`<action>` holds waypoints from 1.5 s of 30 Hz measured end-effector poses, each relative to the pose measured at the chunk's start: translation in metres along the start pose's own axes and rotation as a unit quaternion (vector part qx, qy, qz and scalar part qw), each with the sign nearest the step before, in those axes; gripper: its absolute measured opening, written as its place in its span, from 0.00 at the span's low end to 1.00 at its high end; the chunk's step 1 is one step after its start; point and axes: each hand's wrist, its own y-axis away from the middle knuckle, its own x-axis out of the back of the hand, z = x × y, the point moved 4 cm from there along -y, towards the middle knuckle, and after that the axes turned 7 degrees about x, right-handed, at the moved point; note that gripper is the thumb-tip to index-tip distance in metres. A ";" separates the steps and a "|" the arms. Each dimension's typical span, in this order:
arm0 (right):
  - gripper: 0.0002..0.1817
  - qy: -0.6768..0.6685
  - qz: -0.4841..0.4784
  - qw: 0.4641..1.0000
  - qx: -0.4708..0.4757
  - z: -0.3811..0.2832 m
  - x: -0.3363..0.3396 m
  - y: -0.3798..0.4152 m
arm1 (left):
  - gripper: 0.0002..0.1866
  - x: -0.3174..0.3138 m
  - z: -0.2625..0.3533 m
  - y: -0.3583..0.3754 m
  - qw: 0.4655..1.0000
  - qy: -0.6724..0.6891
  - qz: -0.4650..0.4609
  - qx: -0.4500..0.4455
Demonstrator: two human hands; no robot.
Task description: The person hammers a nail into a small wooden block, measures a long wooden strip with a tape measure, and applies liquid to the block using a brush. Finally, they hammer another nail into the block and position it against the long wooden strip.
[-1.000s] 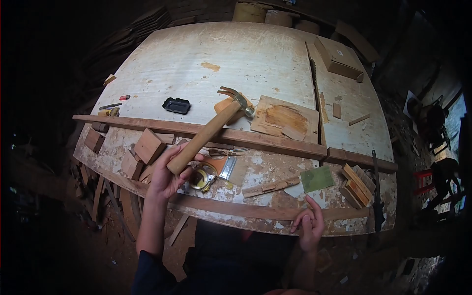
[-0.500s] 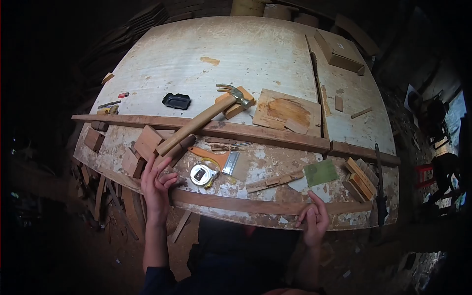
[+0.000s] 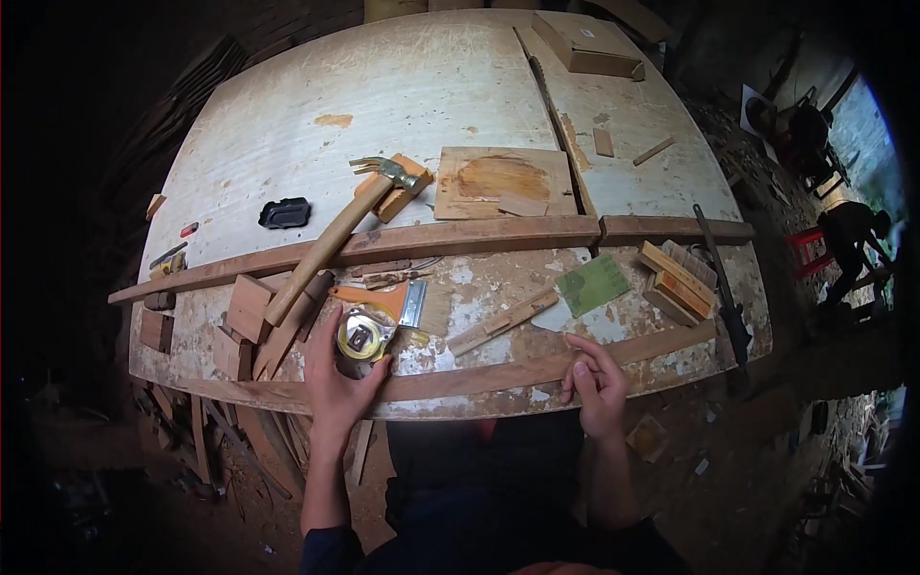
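Round the silver and yellow tape measure (image 3: 365, 332) on the workbench my left hand (image 3: 337, 391) has its fingers at the left side and its thumb at the lower right. The orange-handled brush (image 3: 407, 302) lies just beyond the tape. My right hand (image 3: 601, 398) hovers at the bench's near edge, empty, fingers loosely bent and apart. Close by its fingertips runs a long wooden strip (image 3: 470, 378). A green sandpaper sheet (image 3: 593, 286) and a thin wooden stick (image 3: 503, 323) lie beyond that hand.
A hammer (image 3: 331, 244) rests across a long wooden rail (image 3: 470, 236). Wood blocks (image 3: 251, 305) stand at the left, stacked wood pieces (image 3: 678, 285) at the right. Farther back are a black tray (image 3: 286, 213), a stained board (image 3: 503, 182) and a cardboard box (image 3: 586, 45). A person (image 3: 848, 244) bends at far right.
My left hand has come down from beside the wood blocks and closed round the tape measure. My right hand keeps its loose pose near the strip. The view has shifted to the right.
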 end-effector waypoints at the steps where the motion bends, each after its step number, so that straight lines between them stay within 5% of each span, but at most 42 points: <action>1: 0.21 0.009 -0.001 1.000 0.004 0.000 -0.002 0.000 | 0.48 0.002 0.005 0.000 1.000 0.023 0.000 -0.015; 8: 0.24 0.093 -0.078 0.991 0.061 -0.009 -0.021 0.007 | 0.54 -0.011 0.050 0.031 0.958 0.224 -0.116 -0.134; 14: 0.30 -0.024 -0.169 0.978 0.116 -0.025 -0.065 0.010 | 0.50 -0.036 0.078 0.050 0.921 0.306 -0.228 -0.076; 18: 0.31 -0.024 -0.162 0.984 0.068 -0.019 -0.055 0.014 | 0.49 -0.044 0.076 0.056 0.900 0.363 -0.242 -0.005; 24: 0.24 0.129 -0.130 0.964 0.193 -0.041 -0.060 0.017 | 0.42 -0.049 0.076 0.051 0.912 0.357 -0.200 0.016; 31: 0.08 0.103 -0.124 0.971 0.177 -0.037 -0.062 0.020 | 0.42 -0.035 0.090 0.043 0.942 0.235 -0.230 -0.072; 36: 0.06 -0.014 -0.212 0.976 0.040 -0.036 -0.065 0.021 | 0.44 -0.038 0.088 0.051 0.931 0.203 -0.293 -0.074; 40: 0.05 -0.087 -0.233 0.968 0.040 -0.040 -0.070 0.023 | 0.49 -0.050 0.079 0.056 0.894 0.241 -0.378 -0.025; 42: 0.04 -0.057 -0.240 0.962 0.113 -0.039 -0.071 0.022 | 0.52 -0.055 0.093 0.055 0.905 0.316 -0.279 -0.061; 45: 0.05 -0.118 -0.267 0.955 0.050 -0.038 -0.070 0.026 | 0.58 -0.058 0.090 0.069 0.858 0.418 -0.296 -0.036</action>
